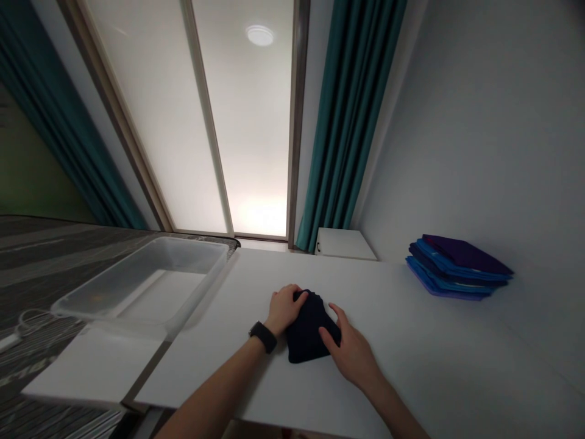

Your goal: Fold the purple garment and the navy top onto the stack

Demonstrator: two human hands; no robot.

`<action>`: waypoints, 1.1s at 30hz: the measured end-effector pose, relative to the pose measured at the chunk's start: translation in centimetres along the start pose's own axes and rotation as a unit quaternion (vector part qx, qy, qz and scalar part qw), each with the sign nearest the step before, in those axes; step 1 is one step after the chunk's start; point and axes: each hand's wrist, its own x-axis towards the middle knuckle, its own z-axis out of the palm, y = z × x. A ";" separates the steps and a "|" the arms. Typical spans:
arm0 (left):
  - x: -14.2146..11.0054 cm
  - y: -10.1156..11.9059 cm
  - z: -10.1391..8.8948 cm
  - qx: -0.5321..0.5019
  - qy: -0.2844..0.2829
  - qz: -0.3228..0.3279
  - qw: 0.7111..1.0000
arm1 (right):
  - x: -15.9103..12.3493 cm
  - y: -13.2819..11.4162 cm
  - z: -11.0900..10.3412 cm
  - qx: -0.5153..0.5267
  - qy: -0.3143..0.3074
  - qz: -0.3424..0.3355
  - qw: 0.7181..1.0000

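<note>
A small piece of dark navy cloth (pixel 308 332), folded into an uneven flat shape, lies on the white table (pixel 219 366). My left hand (pixel 286 310), with a dark watch at the wrist, is closed on the cloth's upper left edge, thumb on top. Part of those fingers is hidden. At the right edge, my right hand (pixel 350 344) has its thumb and index finger spread apart. Its thumb touches the cloth or hovers just over it; which one I cannot tell.
A stack of folded blue and purple cloths (pixel 459 268) sits at the table's right, by the wall. To the left stands a clear plastic bin (pixel 183 311). Beyond the far edge are a white cabinet (pixel 345 244) and teal curtains (pixel 351 122).
</note>
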 end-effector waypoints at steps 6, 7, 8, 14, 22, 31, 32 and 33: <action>0.1 0.2 -0.2 0.011 -0.006 0.006 1.000 | 0.6 1.2 1.2 0.088 -0.011 -0.125 0.988; 0.1 0.3 -0.2 0.011 -0.009 0.007 1.000 | 0.6 1.5 1.2 0.095 -0.013 -0.137 0.986; 0.1 0.4 -0.3 0.013 -0.010 0.008 1.000 | 0.7 1.7 1.2 0.100 -0.015 -0.141 0.985; -2.1 1.6 -0.9 0.103 0.040 0.131 0.985 | 0.9 2.2 1.7 0.114 0.004 -0.104 0.988; -5.1 2.1 0.3 0.172 -0.040 0.216 0.960 | 0.6 3.0 2.4 0.112 0.043 -0.069 0.990; -5.0 1.8 0.4 0.170 -0.049 0.230 0.957 | -0.5 2.3 -0.9 0.097 -0.037 -0.110 0.988; -5.0 1.8 0.3 0.168 -0.052 0.230 0.957 | -0.6 2.4 -1.1 0.095 -0.041 -0.112 0.988; -5.0 1.8 0.3 0.165 -0.055 0.230 0.958 | -0.7 2.5 -1.2 0.094 -0.042 -0.109 0.989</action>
